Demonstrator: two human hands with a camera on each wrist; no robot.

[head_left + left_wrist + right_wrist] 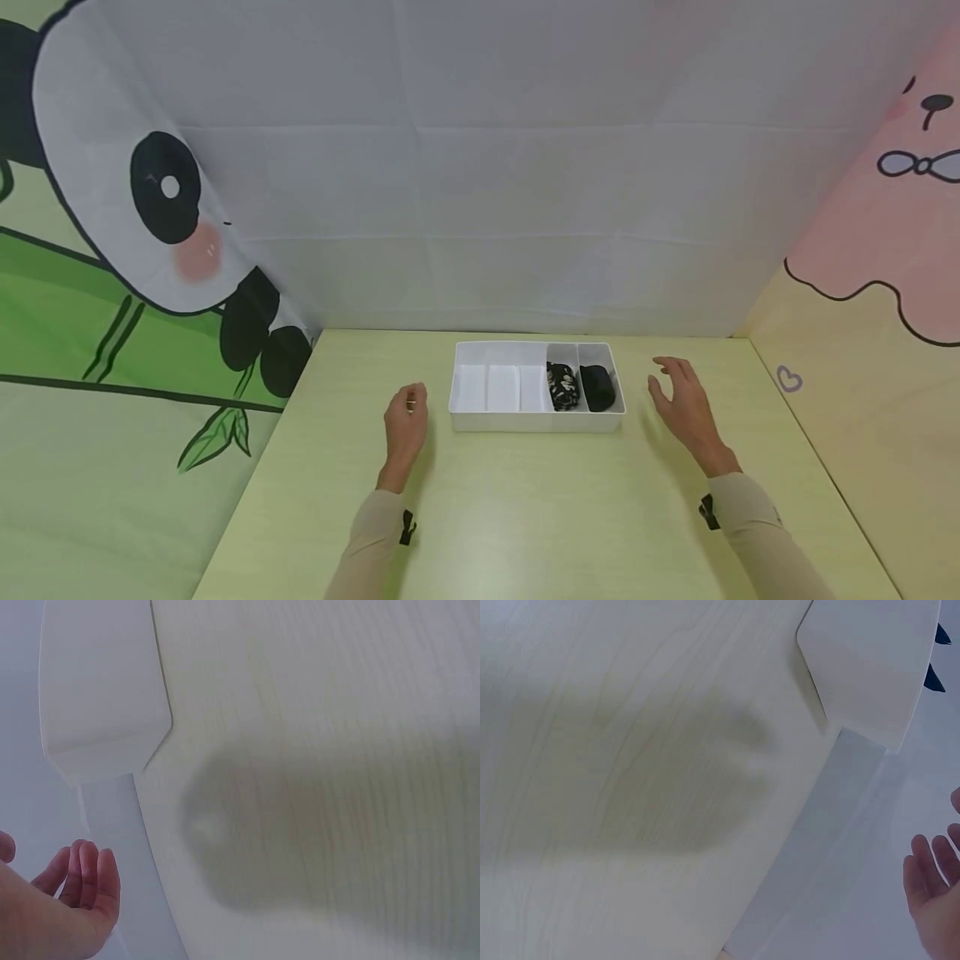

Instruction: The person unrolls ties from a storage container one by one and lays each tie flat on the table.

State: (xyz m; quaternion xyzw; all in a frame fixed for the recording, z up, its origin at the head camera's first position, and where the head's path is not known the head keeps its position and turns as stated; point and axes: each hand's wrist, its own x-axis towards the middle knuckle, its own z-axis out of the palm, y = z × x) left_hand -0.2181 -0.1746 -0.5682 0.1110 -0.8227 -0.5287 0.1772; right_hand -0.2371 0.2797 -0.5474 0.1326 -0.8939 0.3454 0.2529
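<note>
- So we've got a white tray (498, 422) near the far edge of the counter (525, 517), split into compartments.
- Over on its 3 o'clock side we can see a black patterned bundle (562, 387) and, one compartment over at the very end, a plain black bundle (597, 388).
- Left hand (403, 427): just beside the tray, between 8 and 9 o'clock. Fingers loosely curled, nothing in them as far as we can see.
- Right hand (686, 408): also just beside the tray, roughly 3 o'clock. Fingers relaxed and spread a bit, not holding anything.
- Light sleeves (757, 525) come in from 8 and 4 o'clock, each with a dark strap (708, 512) near the wrist.
- Further out we've got a plain pale backdrop (480, 192) at 12, a panda print (97, 167) around 10, and a pink character (900, 242) around 2.
</note>
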